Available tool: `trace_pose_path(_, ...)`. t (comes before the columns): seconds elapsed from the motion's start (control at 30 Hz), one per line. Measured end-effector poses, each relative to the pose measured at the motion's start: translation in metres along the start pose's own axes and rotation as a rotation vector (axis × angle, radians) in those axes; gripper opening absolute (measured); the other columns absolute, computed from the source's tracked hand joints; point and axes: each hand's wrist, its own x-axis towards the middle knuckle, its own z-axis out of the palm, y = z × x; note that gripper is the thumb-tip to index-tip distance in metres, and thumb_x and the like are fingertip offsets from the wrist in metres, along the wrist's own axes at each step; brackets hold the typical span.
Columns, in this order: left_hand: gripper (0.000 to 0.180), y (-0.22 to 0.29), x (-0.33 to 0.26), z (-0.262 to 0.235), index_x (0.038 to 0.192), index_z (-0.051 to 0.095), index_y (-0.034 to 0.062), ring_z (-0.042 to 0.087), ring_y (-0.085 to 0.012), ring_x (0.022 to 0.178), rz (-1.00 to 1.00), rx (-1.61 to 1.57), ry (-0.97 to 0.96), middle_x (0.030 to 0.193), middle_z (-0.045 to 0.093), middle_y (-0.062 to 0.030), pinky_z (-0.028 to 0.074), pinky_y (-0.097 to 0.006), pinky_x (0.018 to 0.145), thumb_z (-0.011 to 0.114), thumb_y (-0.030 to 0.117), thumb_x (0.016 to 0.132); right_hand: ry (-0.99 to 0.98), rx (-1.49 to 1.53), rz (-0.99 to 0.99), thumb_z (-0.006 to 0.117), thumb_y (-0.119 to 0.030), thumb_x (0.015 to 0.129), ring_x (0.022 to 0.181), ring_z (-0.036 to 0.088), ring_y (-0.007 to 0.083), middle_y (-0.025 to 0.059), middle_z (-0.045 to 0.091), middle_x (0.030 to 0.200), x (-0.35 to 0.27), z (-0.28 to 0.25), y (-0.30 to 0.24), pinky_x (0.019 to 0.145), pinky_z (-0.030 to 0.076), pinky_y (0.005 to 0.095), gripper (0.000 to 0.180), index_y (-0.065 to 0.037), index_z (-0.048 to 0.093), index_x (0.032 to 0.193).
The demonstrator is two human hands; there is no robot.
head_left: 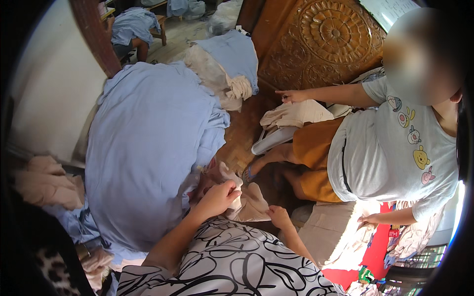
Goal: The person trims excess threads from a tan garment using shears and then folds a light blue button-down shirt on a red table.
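1. leftmost, we see a crumpled pale pink cloth [47,185] against the wall, just beside a big spread sheet of light blue fabric [148,148].
2. next, our left hand [217,197] rests at the blue sheet's edge, fingers curled and pinching a small cream fabric piece [249,202].
3. our right hand [279,216] grips the same cream piece at its lower corner, fingers pressed together on it; the piece hangs between both hands, above our black-and-white patterned lap [232,266].
4. further right, another person in a grey printed t-shirt [395,148] sits, one hand [291,95] on a folded cream cloth [296,114], fingers spread.
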Motion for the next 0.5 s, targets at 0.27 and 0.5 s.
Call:
trace_pose_path(0.27,0.024,0.041,0.025,-0.056,0.093,0.055,0.0016,0.063,-0.0392,0.074,0.107,0.207,-0.209,0.079,0.064,-0.0201,0.046,-0.045,0.063,0.06,0.025,0.091,0.188,0.333,-0.058,0.064,-0.008,0.085,0.074,0.062,0.0345,0.0164,0.065,0.08,-0.035,-0.135,-0.149,0.069,0.049,0.0393,0.02,-0.005,0.067,0.105)
trace_pose_path(0.5,0.025,0.061,0.016,-0.106,0.098,0.055,0.0024,0.061,-0.0404,0.073,0.084,0.303,-0.207,0.079,0.063,-0.0204,0.046,-0.044,0.063,0.061,0.025,0.09,0.509,0.099,-1.18,0.076,-0.007,0.054,0.053,0.046,0.0165,0.0007,0.049,0.066,-0.108,-0.255,-0.262,0.044,0.037,0.0318,0.037,-0.009,0.075,0.091)
